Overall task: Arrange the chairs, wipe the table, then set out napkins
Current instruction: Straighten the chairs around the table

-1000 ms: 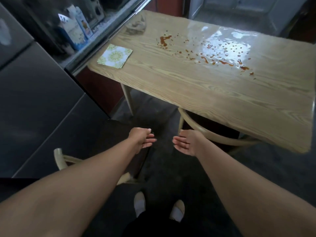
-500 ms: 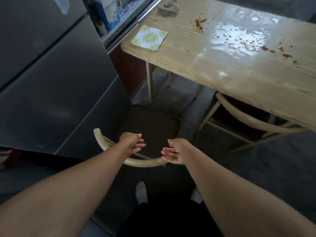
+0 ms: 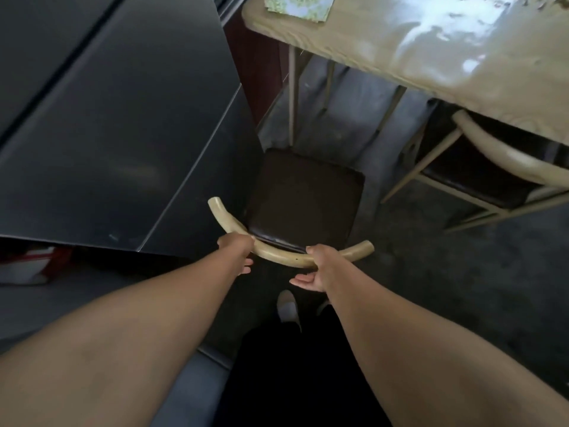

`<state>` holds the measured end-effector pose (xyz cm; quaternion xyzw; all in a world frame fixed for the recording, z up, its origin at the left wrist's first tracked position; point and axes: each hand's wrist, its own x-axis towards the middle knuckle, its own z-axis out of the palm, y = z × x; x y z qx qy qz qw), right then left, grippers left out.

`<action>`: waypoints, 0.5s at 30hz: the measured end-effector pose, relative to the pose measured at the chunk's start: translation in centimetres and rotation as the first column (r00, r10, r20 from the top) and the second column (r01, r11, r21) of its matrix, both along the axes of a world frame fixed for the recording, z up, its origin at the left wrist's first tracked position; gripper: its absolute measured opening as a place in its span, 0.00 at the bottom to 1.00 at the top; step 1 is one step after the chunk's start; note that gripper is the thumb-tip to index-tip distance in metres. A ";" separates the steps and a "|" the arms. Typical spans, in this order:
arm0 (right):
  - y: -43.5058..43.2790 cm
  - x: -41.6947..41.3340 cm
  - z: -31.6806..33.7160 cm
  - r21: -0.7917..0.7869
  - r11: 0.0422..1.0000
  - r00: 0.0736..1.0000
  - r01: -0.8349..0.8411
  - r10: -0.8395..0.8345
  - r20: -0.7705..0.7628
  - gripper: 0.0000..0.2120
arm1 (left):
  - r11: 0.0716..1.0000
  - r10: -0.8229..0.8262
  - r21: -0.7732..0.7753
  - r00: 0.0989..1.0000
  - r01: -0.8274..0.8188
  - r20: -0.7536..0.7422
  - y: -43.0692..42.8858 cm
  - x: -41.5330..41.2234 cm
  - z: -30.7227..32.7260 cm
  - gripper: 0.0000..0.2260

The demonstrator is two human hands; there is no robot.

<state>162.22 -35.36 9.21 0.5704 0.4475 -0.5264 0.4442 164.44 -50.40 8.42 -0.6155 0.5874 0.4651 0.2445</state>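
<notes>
A chair with a dark brown seat point(image 3: 304, 195) and a curved pale wooden back rail point(image 3: 278, 255) stands on the floor in front of me, pulled out from the wooden table point(image 3: 462, 69). My left hand point(image 3: 237, 251) lies over the left part of the rail with its fingers curled under it. At the right part of the rail is my right hand point(image 3: 314, 269), thumb on top, fingers stretched out loosely below. A green patterned napkin point(image 3: 298, 4) lies at the table's near left corner. A second chair point(image 3: 492, 155) is tucked under the table at the right.
A large dark steel cabinet or fridge point(image 3: 107, 118) fills the left side, close to the chair. A red and white item point(image 3: 30, 266) sits on the floor beneath it. My white shoe point(image 3: 288, 306) is just behind the chair. The floor is dark grey.
My view has tilted down and nearer to the chair. Both hands dropped from mid-air onto the back rail; the left has closed on it, the right has reached it.
</notes>
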 end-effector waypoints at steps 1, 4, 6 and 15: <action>-0.2 0.0 -0.5 -0.001 1.000 1.000 0.010 -0.010 -0.007 0.23 | 1.000 0.001 0.025 1.000 -0.001 -0.003 0.1 -0.1 -0.6 0.20; -0.9 0.0 -2.4 0.006 0.999 0.999 0.053 -0.053 0.005 0.15 | 0.994 0.021 0.111 1.000 -0.020 -0.012 0.2 -0.7 -2.4 0.16; -1.2 0.0 -3.2 0.010 0.997 0.997 0.076 -0.076 0.011 0.13 | 0.988 0.051 0.144 0.999 -0.050 -0.004 0.3 -1.0 -3.0 0.15; -1.0 -3.4 -4.0 0.025 0.984 0.983 0.177 -0.178 0.042 0.18 | 0.974 0.147 0.173 0.989 -0.146 0.004 -0.4 -4.4 -3.6 0.12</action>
